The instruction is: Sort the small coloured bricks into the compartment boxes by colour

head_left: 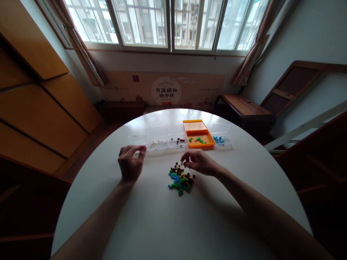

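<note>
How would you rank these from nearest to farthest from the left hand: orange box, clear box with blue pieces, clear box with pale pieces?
From the left hand, in the head view:
1. Clear box with pale pieces: just ahead, rightward.
2. Orange box: farther right.
3. Clear box with blue pieces: row's right end.

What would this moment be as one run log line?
left hand: near pale-piece box | right hand: at mixed piece pile | orange box: green pieces | grasps: unclear
</note>
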The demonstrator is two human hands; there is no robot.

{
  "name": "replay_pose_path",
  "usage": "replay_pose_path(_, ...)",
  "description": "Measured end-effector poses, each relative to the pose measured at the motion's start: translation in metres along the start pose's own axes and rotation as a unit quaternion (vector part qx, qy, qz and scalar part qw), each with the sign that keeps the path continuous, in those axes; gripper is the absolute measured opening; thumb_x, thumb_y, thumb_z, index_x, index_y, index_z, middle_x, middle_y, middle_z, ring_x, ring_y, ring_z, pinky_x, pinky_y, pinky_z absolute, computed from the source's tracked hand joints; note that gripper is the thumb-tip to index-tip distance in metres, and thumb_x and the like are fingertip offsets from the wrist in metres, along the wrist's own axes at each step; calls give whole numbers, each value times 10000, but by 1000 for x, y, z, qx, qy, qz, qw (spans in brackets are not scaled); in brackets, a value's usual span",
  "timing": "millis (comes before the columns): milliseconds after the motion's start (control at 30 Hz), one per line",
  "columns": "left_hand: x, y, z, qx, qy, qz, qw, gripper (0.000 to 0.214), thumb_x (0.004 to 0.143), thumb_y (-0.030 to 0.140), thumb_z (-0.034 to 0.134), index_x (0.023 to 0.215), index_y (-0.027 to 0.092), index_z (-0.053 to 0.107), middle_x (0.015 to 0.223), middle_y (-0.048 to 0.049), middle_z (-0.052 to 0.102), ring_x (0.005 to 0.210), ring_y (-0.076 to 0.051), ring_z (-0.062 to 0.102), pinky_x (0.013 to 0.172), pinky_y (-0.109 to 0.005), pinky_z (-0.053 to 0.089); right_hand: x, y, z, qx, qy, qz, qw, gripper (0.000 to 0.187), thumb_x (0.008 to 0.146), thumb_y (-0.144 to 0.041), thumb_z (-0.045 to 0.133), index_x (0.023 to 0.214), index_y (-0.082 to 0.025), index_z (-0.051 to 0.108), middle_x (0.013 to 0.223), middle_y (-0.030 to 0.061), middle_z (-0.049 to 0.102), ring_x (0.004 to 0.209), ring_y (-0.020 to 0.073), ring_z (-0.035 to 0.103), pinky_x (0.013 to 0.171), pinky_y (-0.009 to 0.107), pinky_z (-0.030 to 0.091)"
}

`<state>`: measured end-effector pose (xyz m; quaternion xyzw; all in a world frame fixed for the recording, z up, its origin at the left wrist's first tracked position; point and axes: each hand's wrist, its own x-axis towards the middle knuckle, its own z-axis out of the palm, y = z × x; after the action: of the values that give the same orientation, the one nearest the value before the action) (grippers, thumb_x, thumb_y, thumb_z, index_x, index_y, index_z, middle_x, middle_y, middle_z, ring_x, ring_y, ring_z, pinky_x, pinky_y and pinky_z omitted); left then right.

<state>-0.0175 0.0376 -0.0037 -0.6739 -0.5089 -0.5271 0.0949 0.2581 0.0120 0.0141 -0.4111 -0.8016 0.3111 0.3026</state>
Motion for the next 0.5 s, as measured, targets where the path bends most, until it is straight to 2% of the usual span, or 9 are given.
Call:
replay_pose_path(100,-6,19,-3,-22,-32,74,997,77,820,258,662,791,197,697,780,-24,685,794,-181,577,779,-335,448,-4,2,-9,-23,-101,-3,995,183,711,-69,633,849,-172,696,737,-17,636,625,82,510,592,200,390)
replay_pose_path(233,-12,37,-8,-36,-75,169,982,40,805,190,677,780,220,668,738,7,671,762,-164,555,768,-333,408,-6,-3,-10,-25,-167,-18,986,250,687,-26,601,865,-170,701,792,-3,655,663,93,557,619,200,417)
replay_pose_path(367,-12,43,-8,-37,-94,215,971,67,804,167,671,787,227,649,714,19,658,763,-161,552,758,-330,392,-5,-10,-5,-49,-181,-47,981,287,687,-1,572,863,-181,711,857,11,663,689,95,571,644,200,423)
replay_pose_path(500,-11,42,-8,-41,-97,221,970,77,805,156,667,797,228,644,720,18,660,772,-164,557,766,-333,396,-5,-13,-3,-79,-169,-53,981,246,701,-25,583,841,-183,709,858,9,662,687,91,562,644,198,410)
